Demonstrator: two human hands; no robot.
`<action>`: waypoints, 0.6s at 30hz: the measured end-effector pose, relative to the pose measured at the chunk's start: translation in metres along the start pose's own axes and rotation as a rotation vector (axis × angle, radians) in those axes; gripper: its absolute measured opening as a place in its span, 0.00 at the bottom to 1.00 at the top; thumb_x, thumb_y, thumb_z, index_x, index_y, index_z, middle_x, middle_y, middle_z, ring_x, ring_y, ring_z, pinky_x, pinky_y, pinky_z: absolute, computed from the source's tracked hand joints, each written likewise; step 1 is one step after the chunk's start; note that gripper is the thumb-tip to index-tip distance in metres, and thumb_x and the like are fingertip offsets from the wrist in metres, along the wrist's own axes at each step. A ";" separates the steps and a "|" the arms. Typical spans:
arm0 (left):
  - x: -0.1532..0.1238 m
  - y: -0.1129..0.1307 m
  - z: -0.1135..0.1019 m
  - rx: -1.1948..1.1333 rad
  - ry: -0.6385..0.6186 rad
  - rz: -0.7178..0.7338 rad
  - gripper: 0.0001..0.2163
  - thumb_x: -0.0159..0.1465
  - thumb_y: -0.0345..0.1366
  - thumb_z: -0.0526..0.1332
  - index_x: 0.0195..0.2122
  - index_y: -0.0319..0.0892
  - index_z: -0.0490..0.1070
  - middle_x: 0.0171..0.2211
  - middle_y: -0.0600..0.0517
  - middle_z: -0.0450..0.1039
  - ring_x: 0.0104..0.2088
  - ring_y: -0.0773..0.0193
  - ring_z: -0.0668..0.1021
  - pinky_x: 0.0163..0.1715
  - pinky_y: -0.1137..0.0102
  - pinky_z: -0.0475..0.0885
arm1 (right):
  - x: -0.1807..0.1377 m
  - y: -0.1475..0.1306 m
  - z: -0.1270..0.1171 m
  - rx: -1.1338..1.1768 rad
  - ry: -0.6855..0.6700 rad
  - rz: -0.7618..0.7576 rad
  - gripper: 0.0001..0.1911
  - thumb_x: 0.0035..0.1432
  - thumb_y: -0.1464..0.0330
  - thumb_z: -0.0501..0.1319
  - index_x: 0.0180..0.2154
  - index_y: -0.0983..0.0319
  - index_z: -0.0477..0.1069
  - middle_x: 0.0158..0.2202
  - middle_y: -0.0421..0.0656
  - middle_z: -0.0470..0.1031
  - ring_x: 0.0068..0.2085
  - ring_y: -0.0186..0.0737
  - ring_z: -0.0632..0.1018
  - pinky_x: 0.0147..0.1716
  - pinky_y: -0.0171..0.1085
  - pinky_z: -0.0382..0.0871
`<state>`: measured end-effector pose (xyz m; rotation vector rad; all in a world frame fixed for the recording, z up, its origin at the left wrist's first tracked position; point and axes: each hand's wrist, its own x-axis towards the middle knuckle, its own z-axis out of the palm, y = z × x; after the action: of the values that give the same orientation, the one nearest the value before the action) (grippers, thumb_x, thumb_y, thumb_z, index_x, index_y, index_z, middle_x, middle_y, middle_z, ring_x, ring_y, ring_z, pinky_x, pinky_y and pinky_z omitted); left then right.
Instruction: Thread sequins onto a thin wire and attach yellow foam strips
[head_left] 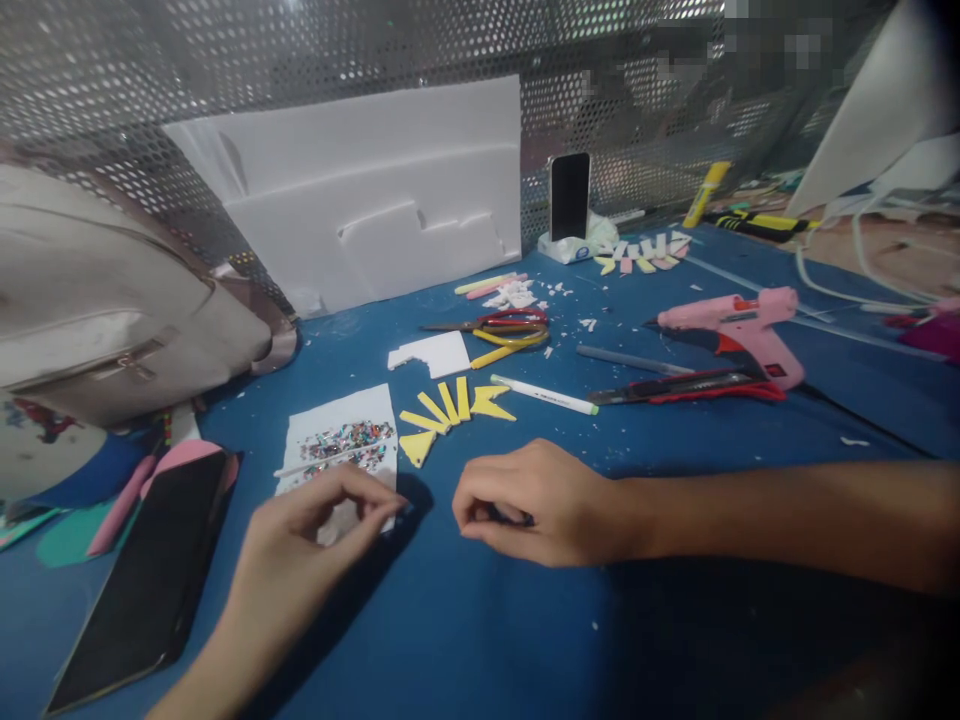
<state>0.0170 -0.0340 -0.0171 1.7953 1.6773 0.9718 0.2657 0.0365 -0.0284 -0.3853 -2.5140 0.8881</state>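
My left hand is raised over the blue table, thumb and forefinger pinched together; anything between the tips is too small to make out. Just behind it lies a white paper with small multicoloured gems spread on it. My right hand rests at the middle with its fingers curled in, and whatever they may hold is hidden. Beyond the hands are several yellow cut strips and shapes, a white marker with a green tip, and a white cut piece.
Scissors, a red-handled cutter and a pink glue gun with its cord lie farther right. A dark phone is at left, near a pale bag. Another phone stands upright behind, beside white boards.
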 end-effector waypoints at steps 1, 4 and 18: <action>-0.006 0.006 0.008 -0.052 -0.058 0.002 0.02 0.59 0.34 0.64 0.29 0.45 0.75 0.28 0.55 0.77 0.31 0.65 0.77 0.34 0.71 0.71 | 0.000 -0.001 0.000 0.007 0.009 0.009 0.02 0.62 0.71 0.57 0.38 0.62 0.67 0.32 0.35 0.70 0.27 0.25 0.66 0.29 0.28 0.56; -0.018 0.020 0.023 -0.166 -0.137 -0.016 0.03 0.59 0.33 0.64 0.29 0.45 0.75 0.27 0.55 0.76 0.29 0.66 0.77 0.30 0.73 0.71 | -0.001 -0.003 0.000 0.012 0.040 0.008 0.02 0.60 0.71 0.58 0.37 0.62 0.67 0.27 0.34 0.66 0.26 0.26 0.64 0.26 0.29 0.55; -0.020 0.018 0.032 -0.338 -0.196 -0.150 0.04 0.56 0.30 0.68 0.31 0.44 0.74 0.28 0.56 0.76 0.28 0.68 0.75 0.30 0.75 0.71 | -0.002 -0.001 0.006 -0.032 0.055 -0.058 0.04 0.54 0.73 0.59 0.33 0.61 0.64 0.27 0.32 0.68 0.26 0.25 0.67 0.25 0.28 0.54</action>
<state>0.0536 -0.0522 -0.0263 1.4698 1.4087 0.9175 0.2647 0.0317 -0.0321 -0.3400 -2.4785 0.8054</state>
